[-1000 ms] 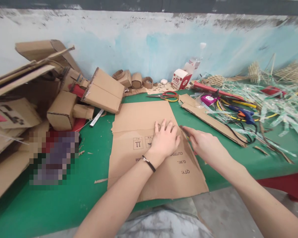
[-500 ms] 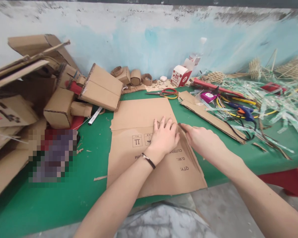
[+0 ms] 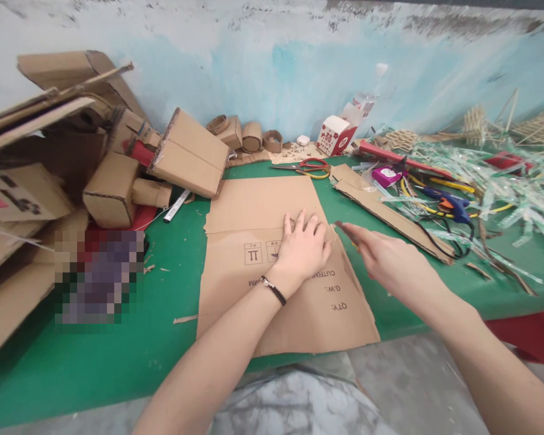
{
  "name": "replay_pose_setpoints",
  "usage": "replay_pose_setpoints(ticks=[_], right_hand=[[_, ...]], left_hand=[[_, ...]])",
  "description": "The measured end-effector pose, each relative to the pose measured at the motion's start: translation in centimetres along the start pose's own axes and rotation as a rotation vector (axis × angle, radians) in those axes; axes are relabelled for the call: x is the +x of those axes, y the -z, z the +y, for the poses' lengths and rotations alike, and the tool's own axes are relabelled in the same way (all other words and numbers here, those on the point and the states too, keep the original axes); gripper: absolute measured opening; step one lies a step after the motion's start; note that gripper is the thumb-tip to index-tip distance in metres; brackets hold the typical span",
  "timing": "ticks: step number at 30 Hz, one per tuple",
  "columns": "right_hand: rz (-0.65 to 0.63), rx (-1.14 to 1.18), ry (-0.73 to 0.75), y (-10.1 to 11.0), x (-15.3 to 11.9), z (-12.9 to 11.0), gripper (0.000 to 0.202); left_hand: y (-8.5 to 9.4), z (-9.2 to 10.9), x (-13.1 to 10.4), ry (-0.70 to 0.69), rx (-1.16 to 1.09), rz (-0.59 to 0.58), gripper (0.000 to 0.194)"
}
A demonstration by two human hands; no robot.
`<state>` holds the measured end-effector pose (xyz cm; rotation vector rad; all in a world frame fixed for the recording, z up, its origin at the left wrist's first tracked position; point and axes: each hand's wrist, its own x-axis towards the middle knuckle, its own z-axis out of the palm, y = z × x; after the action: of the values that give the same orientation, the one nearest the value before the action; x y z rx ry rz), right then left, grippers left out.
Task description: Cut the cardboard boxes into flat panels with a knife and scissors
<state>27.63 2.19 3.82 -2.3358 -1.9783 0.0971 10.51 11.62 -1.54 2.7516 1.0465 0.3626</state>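
Observation:
A flat brown cardboard sheet (image 3: 272,202) with printed marks lies on the green table. My left hand (image 3: 303,244) is pressed flat on it, fingers spread, a dark bracelet on the wrist. Just off the sheet's right edge, my right hand (image 3: 376,251) is closed around a small cutting tool (image 3: 347,231), whose tip points toward the edge; most of the tool is hidden by the fingers. Beyond the sheet lie red-and-yellow-handled scissors (image 3: 308,167).
Cardboard shapes (image 3: 190,151) and a pixelated object (image 3: 104,275) crowd the left. At right are a cardboard strip (image 3: 385,211), a blue glue gun (image 3: 448,204), a purple item (image 3: 387,175) and tangled clear-green strips (image 3: 503,175). A red-and-white box (image 3: 335,136) stands near the wall.
My right hand has moved slightly right, away from the sheet's edge, showing more of the tool. My left hand stays on the cardboard. The camera view has shifted a little.

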Motion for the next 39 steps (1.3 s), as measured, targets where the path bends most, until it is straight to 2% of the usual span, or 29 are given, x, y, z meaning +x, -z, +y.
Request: replay_pose_setpoints(ticks=[2,5,7,10,12,13,15,17,19,21,24,26,27,28,30,34,37,39], right_hand=[[0.049,0.183,-0.101,-0.2,0.0,0.9,0.053],[0.003,0.518,-0.272,-1.2,0.5,1.7,0.046],[-0.057,0.73,-0.316,-2.1,1.1,1.9,0.038],[-0.074,0.904,-0.299,-3.2,1.9,2.2,0.043],[-0.084,0.951,-0.27,-3.5,2.1,2.4,0.049],[-0.092,0.969,-0.256,-3.6,2.1,2.4,0.051],[-0.114,0.979,-0.226,-3.4,2.1,2.5,0.05],[-0.139,0.95,-0.192,-3.2,1.9,2.3,0.043],[-0.161,0.895,-0.145,-3.0,1.8,2.0,0.031],[-0.171,0.837,-0.098,-2.9,1.8,1.6,0.019],[-0.168,0.782,-0.056,-2.6,1.7,1.3,0.01],[-0.154,0.777,-0.03,-2.2,1.2,1.2,0.011],[-0.139,0.785,-0.014,-1.9,0.8,1.1,0.013],[-0.121,0.796,0.004,-1.5,0.4,1.0,0.017],[-0.084,0.826,0.038,-0.5,-0.8,0.8,0.027],[0.09,1.1,0.115,2.0,-2.5,-0.1,0.04],[0.206,1.324,0.175,4.1,-2.4,-0.9,0.045],[0.267,1.365,0.201,5.9,-1.9,-1.7,0.049]], left_hand=[[-0.1,0.0,-0.1,0.003,-0.001,0.001,0.054],[-0.1,-0.2,0.1,0.017,-0.004,0.02,0.063],[0.3,-0.2,0.3,0.006,0.019,0.053,0.066],[2.2,0.8,-0.5,-0.141,0.111,0.127,0.053],[4.0,2.2,-2.5,-0.247,0.154,0.128,0.049],[4.9,3.0,-3.9,-0.254,0.151,0.089,0.052],[6.1,4.6,-7.3,-0.317,0.122,-0.012,0.069],[6.4,5.7,-10.5,-0.399,0.14,-0.079,0.081],[5.7,6.1,-12.7,-0.46,0.211,-0.051,0.06],[4.4,6.1,-13.7,-0.496,0.281,0.028,0.041],[2.8,6.0,-14.1,-0.485,0.327,0.135,0.037],[2.9,6.3,-14.2,-0.461,0.329,0.192,0.036],[3.5,6.6,-14.2,-0.451,0.328,0.22,0.036],[4.4,6.9,-14.3,-0.444,0.324,0.252,0.035],[7.5,7.5,-14.3,-0.438,0.317,0.317,0.033],[16.0,8.1,-13.1,-0.432,0.343,0.496,0.024],[21.7,7.8,-11.0,-0.403,0.422,0.704,0.027],[24.7,7.7,-9.3,-0.378,0.473,0.871,0.028]])
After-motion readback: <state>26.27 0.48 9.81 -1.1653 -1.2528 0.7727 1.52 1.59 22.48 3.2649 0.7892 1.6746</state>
